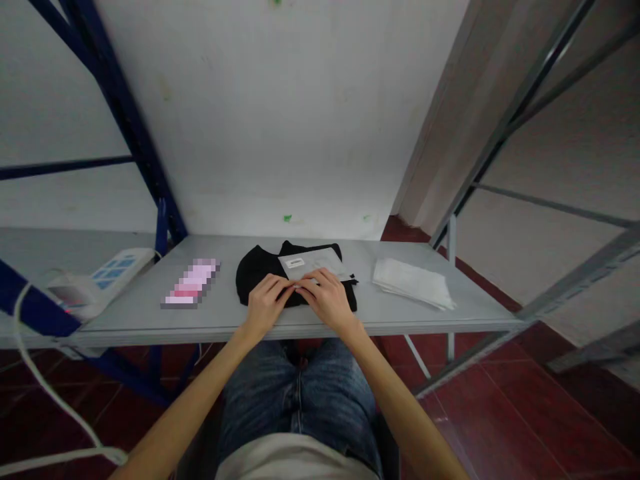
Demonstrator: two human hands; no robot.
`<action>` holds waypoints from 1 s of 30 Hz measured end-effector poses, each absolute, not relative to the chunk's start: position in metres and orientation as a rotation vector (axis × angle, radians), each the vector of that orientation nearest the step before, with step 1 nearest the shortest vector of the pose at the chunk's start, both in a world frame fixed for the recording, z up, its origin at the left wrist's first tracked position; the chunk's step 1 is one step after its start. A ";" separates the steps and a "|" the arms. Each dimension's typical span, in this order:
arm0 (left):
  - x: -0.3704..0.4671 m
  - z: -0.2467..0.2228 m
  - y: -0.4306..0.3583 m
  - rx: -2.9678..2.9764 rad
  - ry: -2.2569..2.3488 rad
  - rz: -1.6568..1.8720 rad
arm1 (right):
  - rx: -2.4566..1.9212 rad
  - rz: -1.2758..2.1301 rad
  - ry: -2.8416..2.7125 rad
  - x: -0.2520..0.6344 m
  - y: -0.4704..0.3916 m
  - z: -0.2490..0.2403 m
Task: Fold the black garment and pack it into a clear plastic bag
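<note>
Folded black cloth (256, 267) lies on the grey shelf in front of me. On top of it rests a flat, pale plastic bag (320, 260) with a small white label (295, 263) near its far left corner. My left hand (267, 300) and my right hand (327, 297) meet at the bag's near edge, fingertips pinched together on it. Both hands are closed there, and the fingers hide part of that edge. Small black ends stick out at the right of the cloth.
A stack of white sheets or bags (413, 283) lies right on the shelf (380, 320). Left is a pixelated pink-and-white item (193, 283). Beyond it lies a white power strip (120, 267) with blue patches. Blue (120, 100) and grey uprights (505, 133) frame the sides.
</note>
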State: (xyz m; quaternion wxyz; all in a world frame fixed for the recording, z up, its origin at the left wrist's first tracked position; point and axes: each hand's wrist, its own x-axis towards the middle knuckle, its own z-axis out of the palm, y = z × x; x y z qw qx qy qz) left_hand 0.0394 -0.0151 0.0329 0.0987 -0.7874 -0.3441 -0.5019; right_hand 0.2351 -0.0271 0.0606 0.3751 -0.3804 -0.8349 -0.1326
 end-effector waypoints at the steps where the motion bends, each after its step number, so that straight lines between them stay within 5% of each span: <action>1: 0.040 0.033 -0.015 -2.341 -1.006 -1.467 | -0.973 -0.351 -2.139 0.237 -0.026 0.061; 16: 0.017 0.051 -0.003 -2.156 -1.258 -1.834 | -1.192 -0.464 -1.909 0.333 -0.002 0.066; 30: 0.015 0.045 -0.002 -2.615 -1.359 -1.233 | -1.251 -0.316 -1.930 0.324 -0.006 0.070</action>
